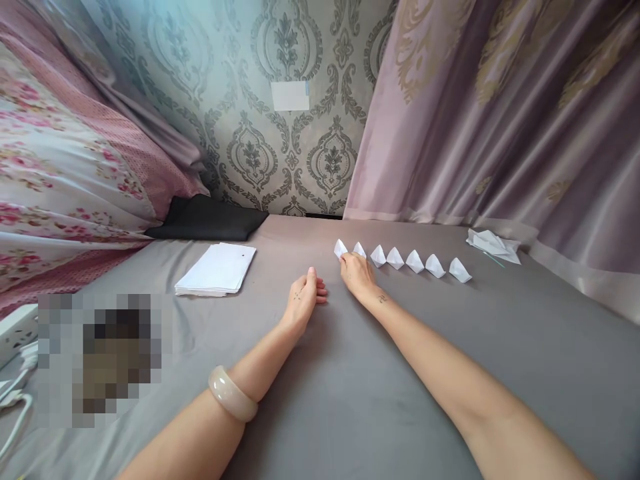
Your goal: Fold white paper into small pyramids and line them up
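Note:
A row of several small folded white paper shapes (415,261) stands on the grey sheet, each with a pointed top. At the left end of that row, my right hand (357,273) pinches the last folded paper (340,249) between thumb and fingertips. The hand partly covers the neighbouring folded paper (359,250). My left hand (303,295) rests to the left of it, on its side with the thumb up and fingers loosely extended. Nothing shows in it, and it touches no paper. A pale bangle (233,395) circles the left forearm.
A stack of white paper sheets (215,270) lies on the left, before a folded black cloth (210,217). Crumpled white paper (494,245) and a thin green stick (494,259) lie far right. Curtains (450,133) hang behind. A white power strip (17,330) with cables sits at the left edge.

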Action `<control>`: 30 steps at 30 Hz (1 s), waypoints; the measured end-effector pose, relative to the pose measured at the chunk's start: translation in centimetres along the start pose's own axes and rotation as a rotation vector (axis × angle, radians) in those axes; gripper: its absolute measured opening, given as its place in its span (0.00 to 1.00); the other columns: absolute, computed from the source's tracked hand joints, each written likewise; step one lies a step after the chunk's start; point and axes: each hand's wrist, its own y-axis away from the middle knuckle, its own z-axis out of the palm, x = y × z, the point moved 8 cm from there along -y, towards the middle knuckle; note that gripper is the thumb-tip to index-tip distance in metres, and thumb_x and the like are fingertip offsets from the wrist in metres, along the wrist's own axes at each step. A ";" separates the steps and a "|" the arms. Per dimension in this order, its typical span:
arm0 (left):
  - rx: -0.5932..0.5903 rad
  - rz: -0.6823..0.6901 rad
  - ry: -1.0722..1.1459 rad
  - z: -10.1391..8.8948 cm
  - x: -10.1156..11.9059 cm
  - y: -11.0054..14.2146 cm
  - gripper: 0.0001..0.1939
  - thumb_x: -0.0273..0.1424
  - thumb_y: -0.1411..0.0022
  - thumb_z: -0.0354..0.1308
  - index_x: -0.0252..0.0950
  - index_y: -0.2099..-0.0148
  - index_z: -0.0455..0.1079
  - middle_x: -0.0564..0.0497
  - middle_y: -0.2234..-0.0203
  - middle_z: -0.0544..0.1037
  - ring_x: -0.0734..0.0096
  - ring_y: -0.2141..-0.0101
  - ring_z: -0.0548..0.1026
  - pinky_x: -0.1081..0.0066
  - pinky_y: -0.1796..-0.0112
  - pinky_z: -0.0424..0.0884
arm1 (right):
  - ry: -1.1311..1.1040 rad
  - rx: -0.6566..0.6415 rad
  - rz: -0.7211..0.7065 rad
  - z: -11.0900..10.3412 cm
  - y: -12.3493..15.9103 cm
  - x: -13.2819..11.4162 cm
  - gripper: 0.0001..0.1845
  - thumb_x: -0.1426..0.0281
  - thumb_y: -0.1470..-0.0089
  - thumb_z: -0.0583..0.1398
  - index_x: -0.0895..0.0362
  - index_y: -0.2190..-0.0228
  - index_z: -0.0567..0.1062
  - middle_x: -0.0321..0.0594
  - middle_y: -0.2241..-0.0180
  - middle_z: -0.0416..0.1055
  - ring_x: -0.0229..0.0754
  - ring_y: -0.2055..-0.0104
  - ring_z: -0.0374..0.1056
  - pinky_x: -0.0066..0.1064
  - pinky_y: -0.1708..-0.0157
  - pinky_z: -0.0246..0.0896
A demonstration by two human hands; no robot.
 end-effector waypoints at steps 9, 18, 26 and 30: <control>0.005 0.000 0.015 -0.1 0.1 0.0 0.31 0.56 0.40 0.48 0.29 0.66 0.70 0.40 0.69 0.76 0.64 0.69 0.75 0.66 0.67 0.74 | 0.000 -0.027 0.051 -0.2 -0.8 -0.1 0.17 0.70 0.38 0.50 0.59 0.54 0.74 0.52 0.54 0.73 0.49 0.52 0.70 0.33 0.57 0.58; 0.002 0.119 -0.183 -0.2 0.4 -0.6 0.31 0.55 0.37 0.41 0.30 0.65 0.69 0.40 0.69 0.76 0.64 0.70 0.77 0.68 0.70 0.74 | -0.105 -0.031 -0.142 -3.5 11.7 -0.2 0.15 0.69 0.39 0.52 0.55 0.53 0.72 0.43 0.60 0.75 0.43 0.59 0.72 0.31 0.59 0.61; 0.088 0.372 -0.640 -0.8 2.4 0.0 0.15 0.36 0.37 0.48 0.34 0.68 0.71 0.42 0.68 0.76 0.59 0.62 0.73 0.64 0.58 0.67 | -0.335 0.038 -0.195 -4.1 19.4 2.3 0.14 0.73 0.39 0.50 0.55 0.62 0.76 0.40 0.64 0.70 0.38 0.63 0.69 0.29 0.60 0.63; 0.043 0.507 -0.859 0.6 2.5 0.7 0.13 0.29 0.38 0.50 0.35 0.54 0.72 0.42 0.60 0.75 0.60 0.58 0.72 0.65 0.55 0.65 | -0.374 0.075 -0.194 -3.8 19.1 2.4 0.14 0.74 0.40 0.51 0.55 0.65 0.77 0.39 0.65 0.70 0.37 0.65 0.68 0.28 0.62 0.62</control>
